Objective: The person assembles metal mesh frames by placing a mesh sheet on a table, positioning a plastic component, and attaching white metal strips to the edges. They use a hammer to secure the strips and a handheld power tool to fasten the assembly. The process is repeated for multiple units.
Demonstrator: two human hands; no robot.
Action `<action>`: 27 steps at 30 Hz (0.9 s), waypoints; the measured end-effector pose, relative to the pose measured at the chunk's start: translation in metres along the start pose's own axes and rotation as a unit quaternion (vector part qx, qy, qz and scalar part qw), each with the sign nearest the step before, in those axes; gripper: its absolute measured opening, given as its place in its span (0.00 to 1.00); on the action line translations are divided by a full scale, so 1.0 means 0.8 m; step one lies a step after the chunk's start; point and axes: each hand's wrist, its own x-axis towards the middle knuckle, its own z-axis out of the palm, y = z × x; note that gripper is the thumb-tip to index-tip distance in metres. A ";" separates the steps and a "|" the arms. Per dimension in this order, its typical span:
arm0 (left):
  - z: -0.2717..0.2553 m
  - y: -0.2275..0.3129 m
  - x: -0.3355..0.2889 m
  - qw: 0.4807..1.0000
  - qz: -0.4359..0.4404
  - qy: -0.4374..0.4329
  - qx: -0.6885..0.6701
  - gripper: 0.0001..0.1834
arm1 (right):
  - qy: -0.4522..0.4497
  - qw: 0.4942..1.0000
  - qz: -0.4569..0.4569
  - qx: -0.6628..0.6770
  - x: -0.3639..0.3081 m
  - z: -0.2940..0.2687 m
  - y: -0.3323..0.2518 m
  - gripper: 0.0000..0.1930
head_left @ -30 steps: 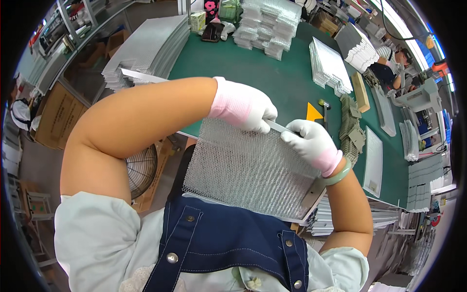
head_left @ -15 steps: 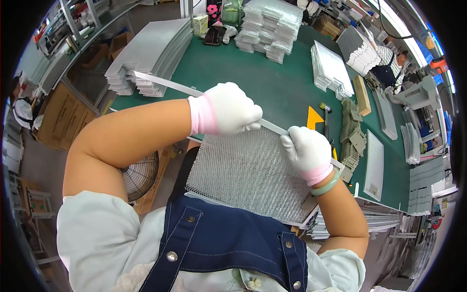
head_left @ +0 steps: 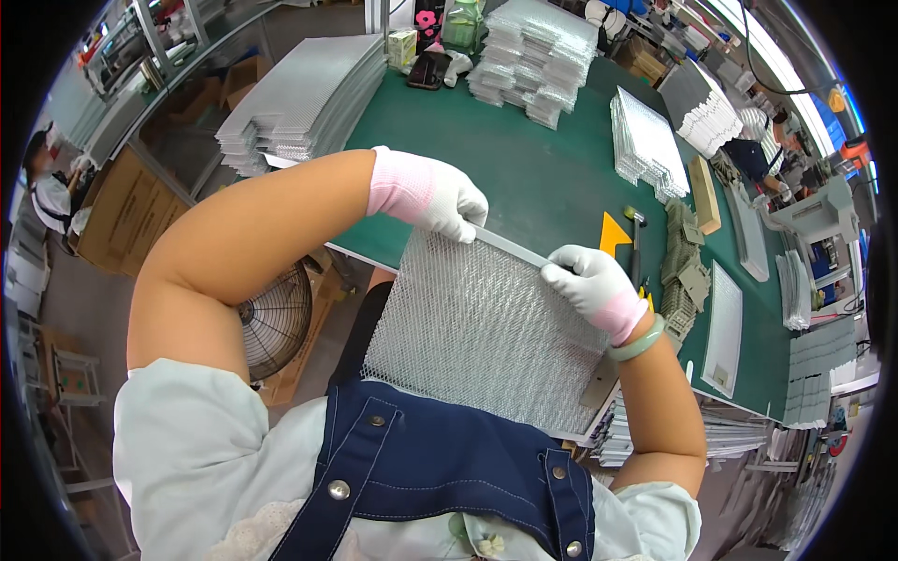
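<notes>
My left hand (head_left: 440, 196), in a white glove with a pink cuff, is closed on a narrow silvery metal strip (head_left: 510, 246). My right hand (head_left: 594, 285), gloved alike, pinches the same strip farther right. Between the two hands the strip lies along the far edge of a silvery mesh panel (head_left: 486, 337). The panel rests before my apron and tilts toward me, its near edge partly behind the apron. My left forearm and glove hide part of the strip's left side.
Stacked mesh panels (head_left: 299, 93) stand at the left of the green table (head_left: 552, 168); another stack (head_left: 533, 56) is at the back. A hammer (head_left: 637, 243), orange triangular tool (head_left: 613, 232) and wooden block (head_left: 704, 194) lie right. A floor fan (head_left: 276, 323) stands lower left.
The strip has come down onto the panel's far edge. My left hand has turned fingers downward and shifted slightly; my right hand has moved a little rightward. The view has shifted slightly.
</notes>
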 end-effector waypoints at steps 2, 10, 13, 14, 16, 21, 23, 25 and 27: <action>0.007 -0.003 0.002 1.000 -0.005 -0.003 0.011 0.15 | -0.021 0.999 0.018 0.031 0.000 0.004 0.002 0.14; 0.061 -0.019 0.015 0.938 0.074 0.190 0.280 0.18 | 0.164 0.941 -0.115 -0.273 -0.001 0.050 0.033 0.16; 0.065 -0.028 0.019 0.924 0.103 0.221 0.294 0.17 | 0.122 0.955 -0.098 -0.251 0.002 0.039 0.036 0.18; 0.065 -0.034 0.020 0.918 0.117 0.236 0.296 0.17 | 0.135 0.936 -0.117 -0.304 0.005 0.040 0.039 0.19; 0.061 -0.048 0.017 0.917 0.113 0.241 0.296 0.17 | 0.164 0.920 -0.126 -0.333 0.008 0.031 0.055 0.20; 0.072 -0.064 0.019 0.911 0.129 0.262 0.291 0.16 | 0.205 0.906 -0.125 -0.349 -0.010 0.019 0.079 0.23; 0.073 -0.063 0.023 0.912 0.122 0.272 0.281 0.15 | 0.210 0.904 -0.115 -0.355 -0.011 0.017 0.074 0.22; 0.073 -0.058 0.023 0.909 0.125 0.278 0.284 0.14 | 0.203 0.911 -0.102 -0.344 -0.014 0.016 0.074 0.22; 0.070 -0.058 0.026 0.907 0.137 0.279 0.284 0.15 | 0.221 0.892 -0.135 -0.369 -0.016 0.016 0.073 0.19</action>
